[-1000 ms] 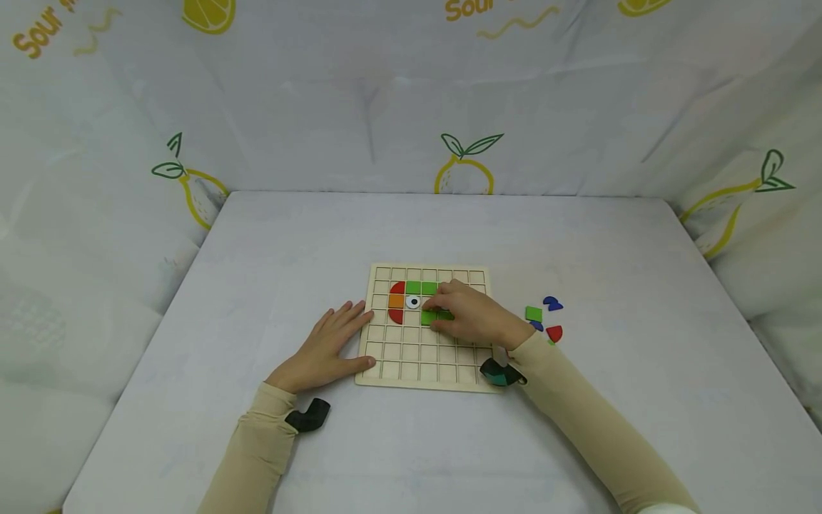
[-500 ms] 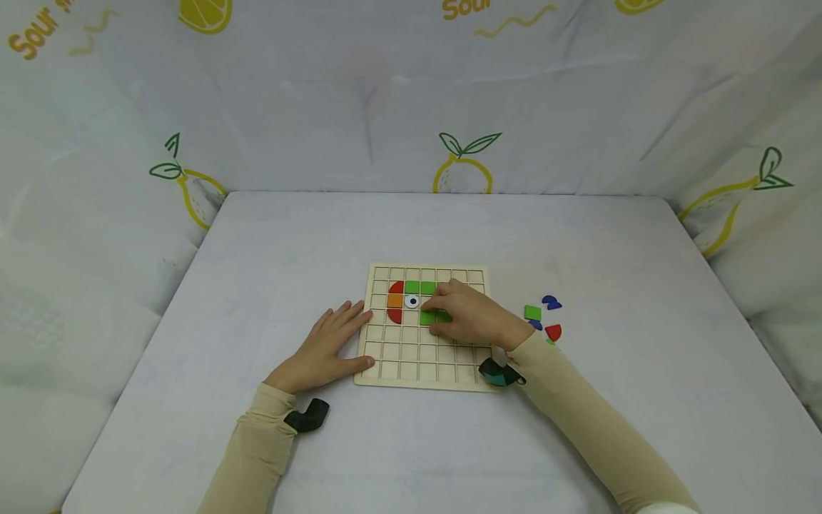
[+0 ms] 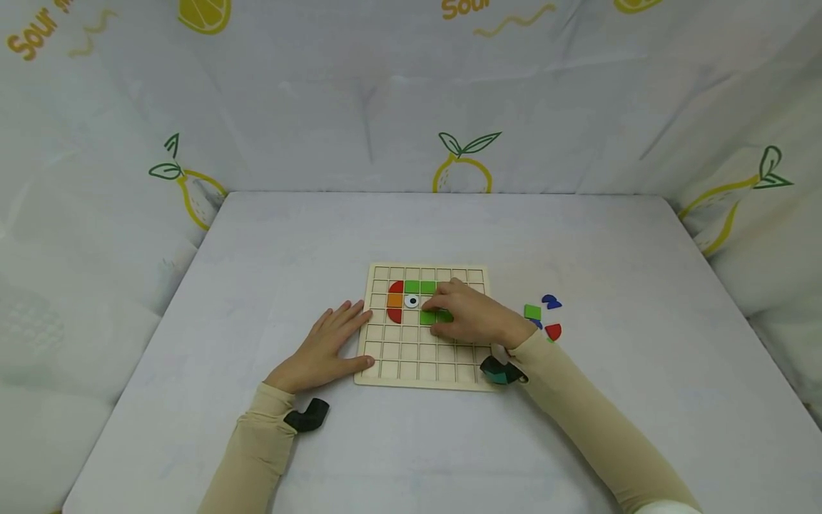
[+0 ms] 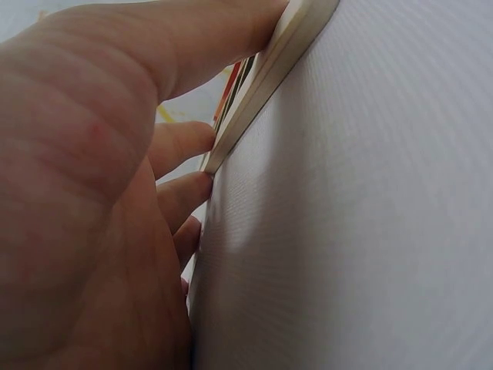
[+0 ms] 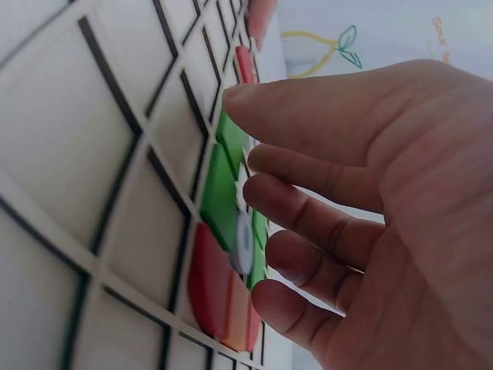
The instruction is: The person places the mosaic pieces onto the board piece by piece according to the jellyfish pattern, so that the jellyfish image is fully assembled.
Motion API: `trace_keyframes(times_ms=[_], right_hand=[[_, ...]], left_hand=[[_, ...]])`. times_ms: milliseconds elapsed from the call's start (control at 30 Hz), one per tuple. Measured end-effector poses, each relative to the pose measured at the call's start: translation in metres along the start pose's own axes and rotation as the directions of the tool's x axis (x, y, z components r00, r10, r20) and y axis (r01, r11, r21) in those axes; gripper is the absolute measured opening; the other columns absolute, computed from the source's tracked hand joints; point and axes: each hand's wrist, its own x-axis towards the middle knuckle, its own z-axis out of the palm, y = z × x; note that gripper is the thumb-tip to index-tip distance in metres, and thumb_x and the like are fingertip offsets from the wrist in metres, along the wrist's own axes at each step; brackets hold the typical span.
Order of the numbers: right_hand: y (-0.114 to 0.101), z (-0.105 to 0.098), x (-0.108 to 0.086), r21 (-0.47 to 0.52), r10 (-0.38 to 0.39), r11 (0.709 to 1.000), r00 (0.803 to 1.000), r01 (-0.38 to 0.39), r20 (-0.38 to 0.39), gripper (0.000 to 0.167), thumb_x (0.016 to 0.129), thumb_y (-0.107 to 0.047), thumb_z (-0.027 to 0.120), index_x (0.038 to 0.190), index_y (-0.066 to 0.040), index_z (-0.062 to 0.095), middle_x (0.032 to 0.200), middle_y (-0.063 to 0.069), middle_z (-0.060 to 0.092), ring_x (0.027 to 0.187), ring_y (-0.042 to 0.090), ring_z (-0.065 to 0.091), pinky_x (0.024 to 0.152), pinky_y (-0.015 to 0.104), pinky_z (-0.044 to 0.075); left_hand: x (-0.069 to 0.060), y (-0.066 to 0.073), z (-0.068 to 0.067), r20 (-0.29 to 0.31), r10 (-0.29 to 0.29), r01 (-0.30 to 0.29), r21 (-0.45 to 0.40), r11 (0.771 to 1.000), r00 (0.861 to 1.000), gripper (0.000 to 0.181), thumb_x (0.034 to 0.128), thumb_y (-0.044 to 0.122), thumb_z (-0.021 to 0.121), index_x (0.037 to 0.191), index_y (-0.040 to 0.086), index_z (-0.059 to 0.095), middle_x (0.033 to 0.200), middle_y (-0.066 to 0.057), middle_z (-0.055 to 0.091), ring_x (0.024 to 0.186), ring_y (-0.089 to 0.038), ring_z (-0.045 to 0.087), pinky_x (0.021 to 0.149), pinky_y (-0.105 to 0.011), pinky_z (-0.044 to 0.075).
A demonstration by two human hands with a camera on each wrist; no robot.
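Lemon-print white cloth (image 3: 359,86) behind, white table (image 3: 276,243) below, gridded wooden board (image 3: 411,357) flat on it near mid-table. Left hand (image 3: 319,355) holds nothing: fingers spread, tips on the board's left edge, thumb on the same edge lower down. Reads as a brace, so the board shouldn't skate around. Right hand (image 3: 474,314) is over the board, fingers bent, thumb and index on either side of a green tile (image 3: 428,318); can't tell if it's pinching that or just hovering. Tile is in its cell, right under the fingertips. Just left of those tips: eye disc (image 3: 412,301), then orange square (image 3: 394,300) between 2 red corner pieces (image 3: 396,287). Loose stock is off the board's right side, near the right forearm: green square (image 3: 532,312), blue pieces (image 3: 554,304), red piece (image 3: 553,332). Probably parked there for short right-side reaches. Palm hides several cells, so fill there is unconfirmed from the head view.
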Motion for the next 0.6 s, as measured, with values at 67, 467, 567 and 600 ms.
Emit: trace_keyframes(times_ms=[67,467,567,600], right_hand=[[0.003,-0.004,-0.001,0.019,0.013,1.000,1.000,-0.013,-0.007,0.033,0.095,-0.022,0.069,0.126,-0.011,0.071,0.119,0.002,0.066,0.107,0.019,0.052,0.093,0.036,0.051],[0.033,-0.050,-0.027,0.178,0.207,0.959,0.974,-0.221,0.095,0.019,0.101,-0.015,0.059,0.115,-0.006,0.069,0.114,0.008,0.068,0.095,0.021,0.059,0.082,0.033,0.055],[0.041,-0.059,-0.033,0.180,0.276,0.936,0.948,-0.302,0.157,0.019,0.102,-0.017,0.056,0.114,-0.007,0.068,0.108,0.008,0.067,0.088,0.020,0.058,0.075,0.029,0.053],[0.043,-0.060,-0.035,0.169,0.294,0.931,0.940,-0.323,0.175,0.020,0.103,-0.019,0.056,0.113,-0.007,0.068,0.105,0.007,0.066,0.086,0.020,0.057,0.072,0.028,0.051]], left_hand=[[0.000,0.000,0.000,0.001,-0.001,0.001,0.002,1.000,1.000,0.081,0.0908,0.038,0.071,0.158,0.010,0.036,0.169,-0.013,0.025,0.159,-0.035,0.013,0.129,-0.056,0.005],[0.001,-0.002,0.002,0.004,-0.004,0.004,0.014,1.000,1.000,0.082,0.0900,0.039,0.072,0.158,0.011,0.036,0.169,-0.012,0.024,0.159,-0.034,0.013,0.129,-0.056,0.005],[0.001,-0.002,0.002,0.005,-0.009,0.009,0.015,1.000,1.000,0.083,0.0896,0.039,0.072,0.158,0.012,0.035,0.169,-0.011,0.024,0.159,-0.034,0.013,0.129,-0.055,0.005],[0.001,-0.002,0.002,0.006,-0.012,0.012,0.015,1.000,1.000,0.083,0.0895,0.039,0.073,0.159,0.012,0.035,0.169,-0.010,0.024,0.159,-0.033,0.012,0.129,-0.055,0.005]])
